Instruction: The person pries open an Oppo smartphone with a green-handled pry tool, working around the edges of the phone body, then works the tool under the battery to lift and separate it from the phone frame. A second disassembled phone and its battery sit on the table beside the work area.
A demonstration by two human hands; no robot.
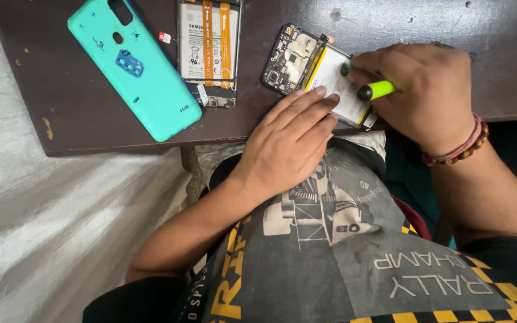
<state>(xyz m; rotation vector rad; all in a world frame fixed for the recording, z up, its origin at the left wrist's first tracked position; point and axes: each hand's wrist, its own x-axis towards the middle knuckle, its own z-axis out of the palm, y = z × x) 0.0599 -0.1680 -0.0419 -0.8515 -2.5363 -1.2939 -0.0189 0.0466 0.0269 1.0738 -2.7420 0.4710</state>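
The right hand (417,90) grasps a green-and-black plastic tool (373,90) over an opened phone's white battery (336,84); the left hand (291,140), released flat, touches that battery on the dark worktop (91,125).

We lay our left hand (288,143) flat, palm down, fingers (309,104) stretched toward the far right. Our right hand (420,90) curls closed in a fist-like grip, its wrist bent, forearm running near-right.
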